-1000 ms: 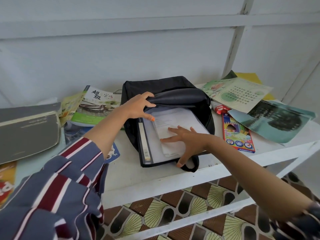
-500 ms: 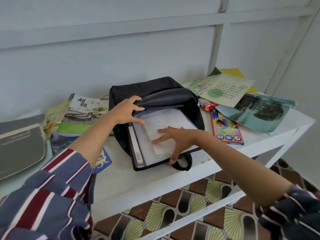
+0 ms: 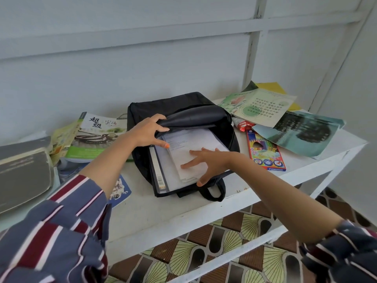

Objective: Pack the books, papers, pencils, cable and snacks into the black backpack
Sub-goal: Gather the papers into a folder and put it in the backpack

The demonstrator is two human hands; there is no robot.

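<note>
Not much has shifted since a moment ago: the right hand (image 3: 206,163) has slid a touch further along the white papers (image 3: 189,144), fingers still spread flat and pressing them into the black backpack (image 3: 183,111). The left hand (image 3: 148,130) still grips the bag's upper flap, thumb and fingers curled round it, holding the mouth open. The backpack lies on the white table (image 3: 155,209), with a black binder (image 3: 158,170) under the papers inside. The coloured pencil box (image 3: 265,152) sits just right of the bag, a green-covered book (image 3: 95,135) to its left.
</note>
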